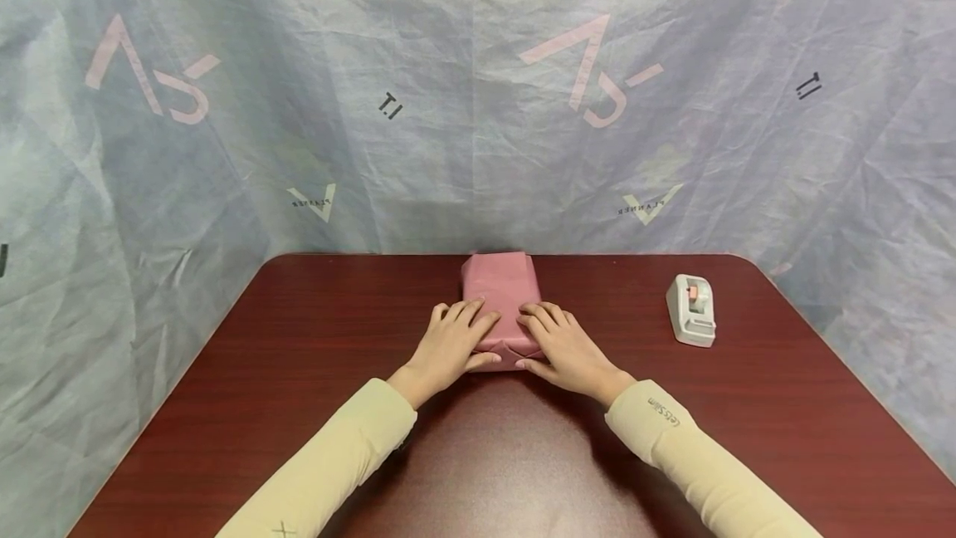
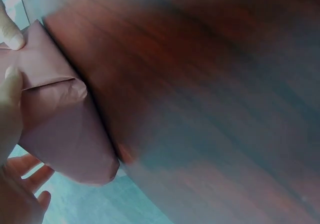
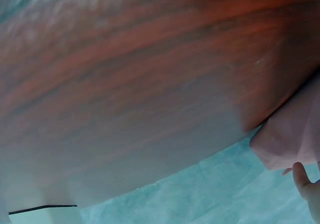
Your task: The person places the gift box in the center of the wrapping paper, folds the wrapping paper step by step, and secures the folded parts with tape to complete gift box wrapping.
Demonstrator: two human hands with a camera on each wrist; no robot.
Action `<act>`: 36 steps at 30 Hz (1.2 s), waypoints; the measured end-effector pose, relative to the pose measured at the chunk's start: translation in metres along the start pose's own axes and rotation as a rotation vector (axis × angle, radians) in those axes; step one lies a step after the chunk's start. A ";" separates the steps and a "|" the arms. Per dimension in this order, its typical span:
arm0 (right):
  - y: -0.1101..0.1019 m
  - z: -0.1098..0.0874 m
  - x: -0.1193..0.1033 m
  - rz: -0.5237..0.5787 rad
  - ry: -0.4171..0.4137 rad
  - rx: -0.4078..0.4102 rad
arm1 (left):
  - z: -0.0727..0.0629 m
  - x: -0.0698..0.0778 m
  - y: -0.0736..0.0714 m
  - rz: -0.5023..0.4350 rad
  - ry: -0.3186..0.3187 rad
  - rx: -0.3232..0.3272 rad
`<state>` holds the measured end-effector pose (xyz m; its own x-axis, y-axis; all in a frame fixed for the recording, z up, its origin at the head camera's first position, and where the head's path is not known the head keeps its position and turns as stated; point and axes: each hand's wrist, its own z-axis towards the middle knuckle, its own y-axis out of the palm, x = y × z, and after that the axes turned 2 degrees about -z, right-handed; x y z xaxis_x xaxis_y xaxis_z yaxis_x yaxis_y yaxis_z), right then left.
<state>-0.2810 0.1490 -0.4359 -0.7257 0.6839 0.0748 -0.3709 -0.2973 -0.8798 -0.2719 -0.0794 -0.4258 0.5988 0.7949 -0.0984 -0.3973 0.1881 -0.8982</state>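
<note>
With left hand (image 1: 446, 343) and right hand (image 1: 569, 351), at far edge of red table (image 1: 336, 322), gripping pink package (image 1: 502, 279) over top and near end; possibly overpushing it off. With tape dispenser (image 1: 693, 330) standing well apart, risking popped-open end flap (image 1: 508, 354) by easing pressure.

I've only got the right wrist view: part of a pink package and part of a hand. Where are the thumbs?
Observer: The left hand and right hand both have their thumbs at the near end of the pink package.

Operator: Anything else on the table?

Observer: A white tape dispenser, right of the package.

Operator: How's the wrapping?

Observer: The left wrist view shows a folded flap on one end.
</note>
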 end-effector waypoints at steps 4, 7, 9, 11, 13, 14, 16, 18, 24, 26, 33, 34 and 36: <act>0.000 0.001 0.001 0.023 0.013 -0.003 | 0.002 0.000 -0.002 0.015 0.003 0.018; 0.001 0.002 0.001 0.038 0.023 0.002 | 0.003 0.001 -0.003 0.031 0.008 0.029; 0.001 0.002 0.000 0.044 0.026 0.006 | 0.004 0.001 -0.003 0.036 0.004 0.030; 0.000 0.003 -0.001 0.049 0.028 0.006 | 0.004 0.001 -0.004 0.033 -0.004 0.023; 0.000 0.003 -0.002 0.049 0.031 0.007 | 0.004 0.000 -0.003 0.011 -0.012 0.009; -0.001 0.003 -0.002 0.049 0.032 0.007 | 0.004 0.000 -0.004 -0.008 -0.018 -0.005; -0.002 0.003 -0.002 0.045 0.035 0.002 | 0.004 -0.002 -0.004 -0.066 -0.021 -0.027; -0.002 0.003 -0.003 0.039 0.038 0.000 | 0.002 -0.004 -0.005 -0.124 -0.019 -0.055; -0.003 0.004 -0.003 0.053 0.042 -0.001 | -0.005 -0.014 -0.006 -0.180 0.039 -0.152; -0.003 0.004 -0.003 0.059 0.039 0.003 | -0.007 -0.017 -0.005 -0.185 0.059 -0.162; 0.001 0.003 -0.001 0.048 0.029 0.013 | -0.010 -0.018 -0.001 -0.144 0.081 -0.128; 0.001 0.003 -0.001 0.047 0.031 0.010 | -0.010 -0.017 -0.001 -0.122 0.082 -0.122; 0.002 0.003 0.000 0.045 0.034 0.001 | -0.010 -0.015 0.001 -0.067 0.080 -0.121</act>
<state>-0.2832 0.1462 -0.4365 -0.7212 0.6925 0.0192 -0.3393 -0.3290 -0.8813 -0.2742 -0.0965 -0.4294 0.6766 0.7334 -0.0662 -0.2709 0.1643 -0.9485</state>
